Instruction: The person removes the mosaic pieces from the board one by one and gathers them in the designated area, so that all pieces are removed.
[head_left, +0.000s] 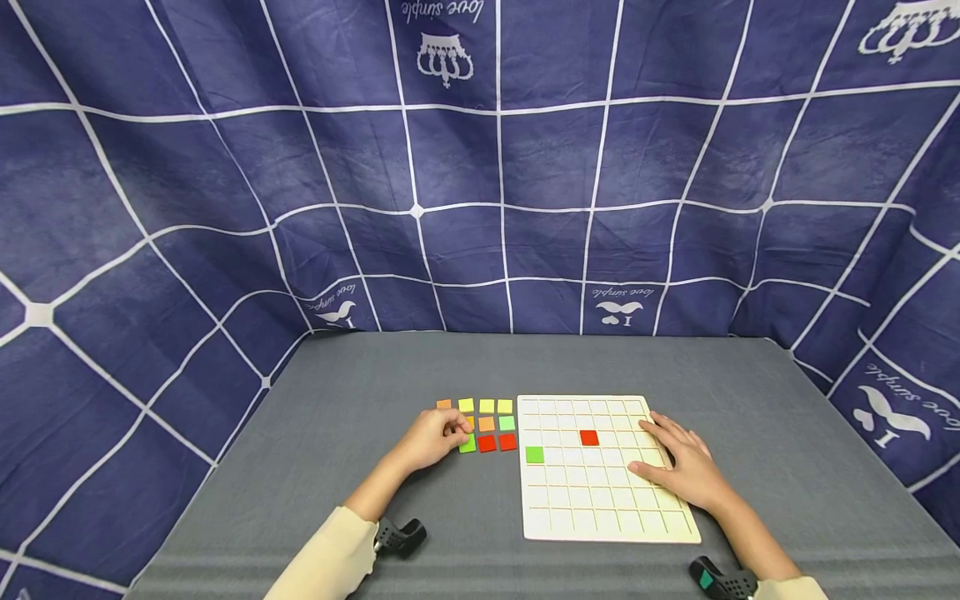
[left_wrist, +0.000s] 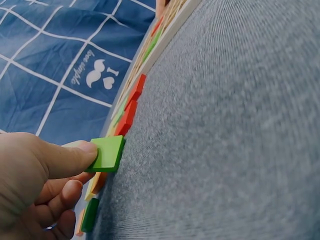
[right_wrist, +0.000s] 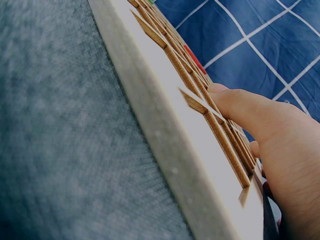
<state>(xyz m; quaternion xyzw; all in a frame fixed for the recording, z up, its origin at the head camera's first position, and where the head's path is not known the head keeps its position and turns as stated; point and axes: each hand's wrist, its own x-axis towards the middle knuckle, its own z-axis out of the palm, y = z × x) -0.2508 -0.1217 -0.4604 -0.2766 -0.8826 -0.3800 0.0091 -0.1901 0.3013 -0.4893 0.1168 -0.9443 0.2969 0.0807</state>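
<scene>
A light green square tile point(left_wrist: 109, 154) is pinched by my left hand point(head_left: 431, 438), with the thumb on its upper face. In the left wrist view the tile is tilted, close to the table. Two red tiles point(head_left: 487, 443) lie just right of it, and a dark green tile point(left_wrist: 90, 215) shows by the curled fingers. My right hand point(head_left: 686, 471) rests over the right edge of a cream grid board point(head_left: 607, 539), its thumb and fingers spread. A red tile point(head_left: 589, 437) and a green tile point(head_left: 535, 455) sit in separate cells of the board.
Behind the red tiles lie a mint tile point(head_left: 507, 423), an orange tile point(head_left: 487, 424) and several yellow tiles point(head_left: 487, 407). Another orange tile point(head_left: 444, 404) is at the far left of the group. A grey cloth covers the table point(head_left: 360, 375); a blue curtain point(head_left: 540, 158) hangs behind.
</scene>
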